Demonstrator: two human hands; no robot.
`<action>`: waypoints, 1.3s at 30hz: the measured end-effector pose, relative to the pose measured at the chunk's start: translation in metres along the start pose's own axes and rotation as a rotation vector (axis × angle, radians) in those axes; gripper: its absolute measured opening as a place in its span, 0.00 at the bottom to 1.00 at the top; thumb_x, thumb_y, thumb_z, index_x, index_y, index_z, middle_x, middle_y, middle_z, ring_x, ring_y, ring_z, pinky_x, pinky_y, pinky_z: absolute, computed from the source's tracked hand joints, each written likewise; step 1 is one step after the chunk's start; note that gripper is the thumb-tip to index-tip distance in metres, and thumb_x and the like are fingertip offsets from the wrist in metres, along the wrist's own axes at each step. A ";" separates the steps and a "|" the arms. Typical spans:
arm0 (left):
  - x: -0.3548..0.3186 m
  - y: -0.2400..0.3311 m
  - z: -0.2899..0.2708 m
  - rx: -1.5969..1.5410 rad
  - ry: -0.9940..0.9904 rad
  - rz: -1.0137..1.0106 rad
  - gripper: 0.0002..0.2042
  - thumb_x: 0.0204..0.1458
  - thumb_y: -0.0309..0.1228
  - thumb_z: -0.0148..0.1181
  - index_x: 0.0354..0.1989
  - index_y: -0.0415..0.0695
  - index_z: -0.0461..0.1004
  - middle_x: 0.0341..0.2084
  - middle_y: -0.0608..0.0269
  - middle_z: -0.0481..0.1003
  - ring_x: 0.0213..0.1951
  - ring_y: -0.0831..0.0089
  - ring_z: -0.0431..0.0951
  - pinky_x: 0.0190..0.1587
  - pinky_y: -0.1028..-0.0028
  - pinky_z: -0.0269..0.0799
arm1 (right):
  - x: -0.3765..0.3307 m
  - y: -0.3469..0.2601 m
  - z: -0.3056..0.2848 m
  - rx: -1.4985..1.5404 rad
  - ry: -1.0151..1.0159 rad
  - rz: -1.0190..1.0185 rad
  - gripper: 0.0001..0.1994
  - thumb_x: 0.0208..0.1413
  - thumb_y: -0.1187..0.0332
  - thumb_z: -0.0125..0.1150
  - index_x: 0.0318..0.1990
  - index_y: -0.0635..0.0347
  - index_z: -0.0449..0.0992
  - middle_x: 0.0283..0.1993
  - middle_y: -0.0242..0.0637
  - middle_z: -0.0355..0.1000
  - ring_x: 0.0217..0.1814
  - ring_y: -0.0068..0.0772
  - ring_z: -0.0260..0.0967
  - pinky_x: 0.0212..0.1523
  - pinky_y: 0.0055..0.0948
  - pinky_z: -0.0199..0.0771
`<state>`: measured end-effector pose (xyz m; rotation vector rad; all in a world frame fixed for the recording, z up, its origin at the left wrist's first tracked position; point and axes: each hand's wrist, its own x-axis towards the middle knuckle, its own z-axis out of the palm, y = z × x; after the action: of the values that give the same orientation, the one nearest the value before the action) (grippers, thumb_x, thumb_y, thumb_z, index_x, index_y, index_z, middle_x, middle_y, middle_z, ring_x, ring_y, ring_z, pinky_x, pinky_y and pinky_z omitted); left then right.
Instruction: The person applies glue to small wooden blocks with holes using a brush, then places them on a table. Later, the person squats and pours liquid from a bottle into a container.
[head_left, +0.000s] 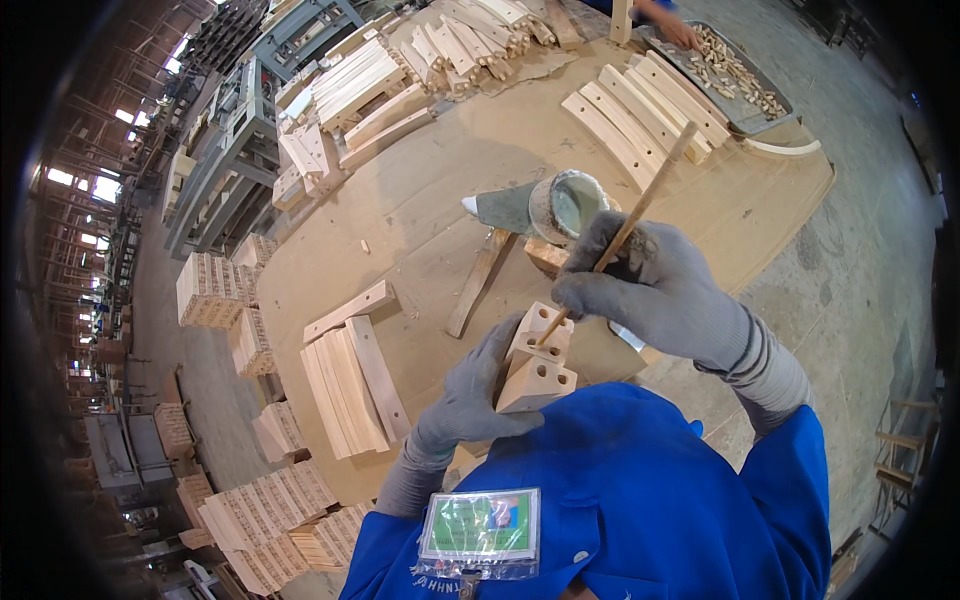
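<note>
Over a round plywood worktable [420,215] in a timber workshop, the gloved left hand [470,395] clamps pale drilled wooden blocks [537,365]; the gloved right hand [655,285] pinches a thin wooden stick [620,235], tip in a hole, before a glue pot [572,205].

Pale wooden blocks [537,365], two stacked together, each with round drilled holes on the faces turned up and right; held tilted near the person's chest, just off the near edge of the table. Thin wooden stick [625,228], long and straight, slanting from upper right down to lower left, its lower tip in a hole on the upper block. Glue pot [568,205], round, smeared grey-white, pale glue inside, sits just beyond the blocks, mid-table.
</note>
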<state>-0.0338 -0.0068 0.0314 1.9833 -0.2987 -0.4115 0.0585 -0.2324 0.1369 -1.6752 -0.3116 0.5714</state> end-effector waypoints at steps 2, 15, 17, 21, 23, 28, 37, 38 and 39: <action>0.001 0.001 0.000 0.019 -0.007 0.005 0.53 0.27 0.42 0.71 0.65 0.39 0.48 0.56 0.45 0.62 0.57 0.51 0.65 0.59 0.63 0.60 | -0.001 -0.002 -0.001 -0.020 -0.005 -0.005 0.09 0.48 0.73 0.65 0.35 0.65 0.73 0.29 0.33 0.73 0.30 0.19 0.70 0.33 0.19 0.71; 0.007 0.004 -0.003 -0.068 -0.038 -0.068 0.53 0.26 0.37 0.70 0.65 0.39 0.48 0.56 0.47 0.62 0.58 0.54 0.64 0.59 0.65 0.59 | -0.002 0.002 -0.012 0.223 0.046 -0.064 0.08 0.49 0.72 0.65 0.34 0.65 0.73 0.29 0.35 0.74 0.30 0.21 0.72 0.33 0.20 0.73; 0.007 0.005 -0.004 -0.061 -0.025 -0.078 0.53 0.26 0.37 0.70 0.65 0.39 0.48 0.56 0.47 0.63 0.58 0.54 0.64 0.59 0.65 0.59 | -0.005 0.004 -0.014 0.328 0.036 -0.066 0.08 0.50 0.71 0.65 0.34 0.65 0.73 0.29 0.35 0.74 0.30 0.21 0.72 0.32 0.20 0.74; 0.007 0.006 -0.003 -0.074 -0.018 -0.117 0.52 0.26 0.36 0.70 0.65 0.39 0.48 0.56 0.47 0.63 0.57 0.55 0.65 0.59 0.66 0.59 | -0.001 0.021 -0.010 0.313 0.002 -0.007 0.08 0.49 0.75 0.63 0.35 0.66 0.72 0.32 0.36 0.73 0.32 0.23 0.73 0.35 0.20 0.75; 0.009 0.008 -0.003 -0.078 -0.033 -0.123 0.52 0.26 0.36 0.70 0.65 0.38 0.48 0.55 0.47 0.63 0.57 0.55 0.65 0.59 0.66 0.59 | 0.002 0.025 -0.003 0.195 0.000 0.016 0.07 0.48 0.79 0.61 0.34 0.68 0.71 0.31 0.38 0.73 0.31 0.24 0.73 0.34 0.23 0.76; 0.006 -0.002 0.000 -0.134 -0.017 -0.137 0.53 0.26 0.36 0.71 0.65 0.37 0.48 0.55 0.46 0.64 0.57 0.55 0.65 0.59 0.66 0.59 | -0.002 0.017 -0.005 0.197 -0.047 -0.065 0.11 0.49 0.68 0.63 0.39 0.62 0.75 0.33 0.36 0.75 0.37 0.25 0.73 0.40 0.25 0.73; 0.008 -0.004 -0.001 -0.145 -0.019 -0.098 0.52 0.27 0.35 0.70 0.65 0.36 0.47 0.55 0.47 0.64 0.58 0.58 0.65 0.58 0.67 0.60 | 0.003 0.008 -0.014 0.000 -0.089 -0.097 0.10 0.49 0.71 0.63 0.38 0.65 0.74 0.32 0.38 0.75 0.34 0.27 0.74 0.38 0.25 0.74; 0.009 -0.004 -0.003 -0.103 -0.027 -0.098 0.52 0.28 0.35 0.70 0.65 0.36 0.47 0.54 0.47 0.64 0.58 0.58 0.65 0.58 0.68 0.60 | 0.002 0.001 -0.014 0.068 -0.108 -0.036 0.09 0.48 0.76 0.63 0.37 0.66 0.73 0.32 0.38 0.75 0.34 0.25 0.74 0.38 0.23 0.74; 0.009 -0.005 -0.005 -0.060 -0.036 -0.099 0.52 0.28 0.34 0.70 0.65 0.36 0.47 0.54 0.48 0.64 0.57 0.58 0.65 0.58 0.68 0.60 | 0.003 -0.002 -0.014 0.136 -0.127 0.025 0.09 0.48 0.80 0.63 0.37 0.68 0.72 0.32 0.37 0.75 0.34 0.24 0.73 0.38 0.22 0.75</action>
<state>-0.0233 -0.0045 0.0278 1.9387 -0.2086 -0.5140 0.0685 -0.2424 0.1401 -1.5169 -0.3365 0.7037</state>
